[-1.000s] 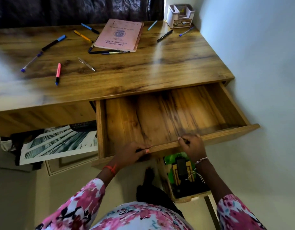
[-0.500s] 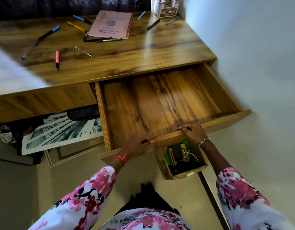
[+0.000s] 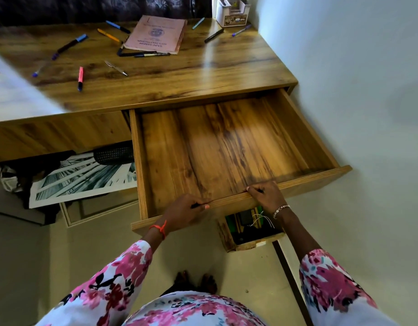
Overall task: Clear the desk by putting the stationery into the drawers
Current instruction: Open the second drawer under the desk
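Head view. Standing at a wooden bench (image 3: 203, 74) set against a pale wall, looking down into a drawer (image 3: 309, 178) drawn far out from under the right part of the top, its wood bottom in plain sight.

Holding the drawer's front board with both hands. Left grip (image 3: 186, 211) curled over the top edge toward the board's left end, fingers wrapped round the wood, orange thread at the wrist. Right grip (image 3: 265, 194) clamped on the same edge further right, fingers hooked over it, bead bracelet at the wrist. Flowered sleeves on both arms.

Stationery all up on the bench top, well apart from the drawer:
- Near the back edge, a pink booklet (image 3: 156, 35), with two dark pens (image 3: 142, 53) just beside its near edge.
- Left of the booklet, an orange pen (image 3: 109, 35), a blue pen (image 3: 117, 26) and a blue-capped marker (image 3: 71, 43).
- Nearer the front, a silver pen (image 3: 115, 67) and a pink highlighter (image 3: 80, 78).
- Right of the booklet, a teal pen (image 3: 198, 22), a black marker (image 3: 213, 35) and a purple pen (image 3: 241, 30).
- In the back right corner, a white holder (image 3: 232, 11), the purple pen just in front of it.

On the floor under the bench, a leaf print (image 3: 83, 177). Below the drawer front, by the right wrist, a wooden box (image 3: 225, 236) with green and black things and thin white wires inside.
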Demonstrator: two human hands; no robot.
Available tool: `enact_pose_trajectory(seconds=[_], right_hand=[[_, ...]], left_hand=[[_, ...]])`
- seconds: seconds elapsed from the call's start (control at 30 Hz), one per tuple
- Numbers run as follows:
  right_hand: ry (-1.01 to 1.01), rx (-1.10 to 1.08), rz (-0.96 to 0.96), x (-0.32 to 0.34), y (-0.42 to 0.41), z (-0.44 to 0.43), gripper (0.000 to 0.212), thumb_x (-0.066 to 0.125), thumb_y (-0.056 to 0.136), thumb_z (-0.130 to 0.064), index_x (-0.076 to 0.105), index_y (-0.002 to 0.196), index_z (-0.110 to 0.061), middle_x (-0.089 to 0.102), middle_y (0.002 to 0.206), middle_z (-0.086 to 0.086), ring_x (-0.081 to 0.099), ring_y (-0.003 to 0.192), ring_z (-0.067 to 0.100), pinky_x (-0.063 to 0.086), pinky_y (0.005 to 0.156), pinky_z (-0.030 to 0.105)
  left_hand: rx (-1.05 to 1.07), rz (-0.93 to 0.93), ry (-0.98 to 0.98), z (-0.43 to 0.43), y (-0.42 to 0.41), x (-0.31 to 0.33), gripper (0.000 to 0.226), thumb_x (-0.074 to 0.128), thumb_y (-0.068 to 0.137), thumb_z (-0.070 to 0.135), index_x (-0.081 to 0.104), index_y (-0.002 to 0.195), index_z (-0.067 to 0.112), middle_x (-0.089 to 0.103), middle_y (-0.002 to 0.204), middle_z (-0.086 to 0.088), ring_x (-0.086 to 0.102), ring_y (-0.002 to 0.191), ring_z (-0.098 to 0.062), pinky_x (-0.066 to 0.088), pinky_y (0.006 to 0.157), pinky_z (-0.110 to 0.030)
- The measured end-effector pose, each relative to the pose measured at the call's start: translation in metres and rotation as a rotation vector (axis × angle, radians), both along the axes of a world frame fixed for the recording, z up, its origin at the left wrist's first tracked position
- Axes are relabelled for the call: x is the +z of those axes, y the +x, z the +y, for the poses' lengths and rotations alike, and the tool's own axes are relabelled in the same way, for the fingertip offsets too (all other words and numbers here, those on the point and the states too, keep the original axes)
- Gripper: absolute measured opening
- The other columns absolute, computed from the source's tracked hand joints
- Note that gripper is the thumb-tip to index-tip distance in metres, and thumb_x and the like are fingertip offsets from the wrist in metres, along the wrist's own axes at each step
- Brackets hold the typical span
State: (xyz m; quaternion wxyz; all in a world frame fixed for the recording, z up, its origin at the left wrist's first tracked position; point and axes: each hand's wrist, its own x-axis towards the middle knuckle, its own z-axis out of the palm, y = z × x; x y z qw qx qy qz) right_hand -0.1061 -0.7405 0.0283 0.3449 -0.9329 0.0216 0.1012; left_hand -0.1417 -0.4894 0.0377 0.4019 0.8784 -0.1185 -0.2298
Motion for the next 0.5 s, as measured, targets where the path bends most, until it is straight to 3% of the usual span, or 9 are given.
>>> enact_pose_trajectory(seconds=[0.13, 0.23, 0.33, 0.5], right_hand=[[0.016, 0.008, -0.015, -0.001, -0.014, -0.004, 0.023, 0.059, 0.088, -0.023, 0.072, 0.097, -0.005, 0.07, 0.079, 0.011, 0.048, 0.07, 0.012, 0.028, 0.071, 0.022], [-0.007, 0.044, -0.032, -0.002, -0.024, -0.008, 0.023, 0.056, 0.09, -0.023, 0.072, 0.096, -0.007, 0.072, 0.085, 0.015, 0.058, 0.078, 0.024, 0.025, 0.087, 0.022], [-0.012, 0.045, -0.057, -0.004, -0.034, -0.012, 0.022, 0.056, 0.089, -0.021, 0.072, 0.093, -0.007, 0.071, 0.08, 0.017, 0.06, 0.076, 0.028, 0.022, 0.093, 0.022], [-0.029, 0.055, -0.099, -0.005, -0.051, -0.017, 0.021, 0.057, 0.089, -0.019, 0.073, 0.09, -0.005, 0.072, 0.083, 0.013, 0.061, 0.08, 0.027, 0.017, 0.08, 0.015]], left_hand=[[0.006, -0.001, 0.003, -0.004, -0.013, 0.0, 0.03, 0.051, 0.093, 0.022, 0.06, 0.119, 0.012, 0.066, 0.115, -0.001, 0.059, 0.1, -0.01, 0.047, 0.093, -0.034], [0.002, -0.016, 0.014, -0.009, -0.022, 0.0, 0.028, 0.052, 0.093, 0.022, 0.062, 0.116, 0.012, 0.068, 0.111, -0.002, 0.057, 0.093, -0.004, 0.046, 0.088, -0.028], [-0.007, -0.006, 0.0, -0.012, -0.031, 0.0, 0.026, 0.052, 0.092, 0.021, 0.064, 0.113, 0.011, 0.069, 0.106, -0.003, 0.06, 0.091, -0.006, 0.047, 0.086, -0.028], [-0.01, -0.003, -0.021, -0.017, -0.047, -0.003, 0.027, 0.051, 0.092, 0.02, 0.061, 0.116, 0.012, 0.066, 0.111, 0.0, 0.059, 0.099, -0.008, 0.046, 0.088, -0.022]])
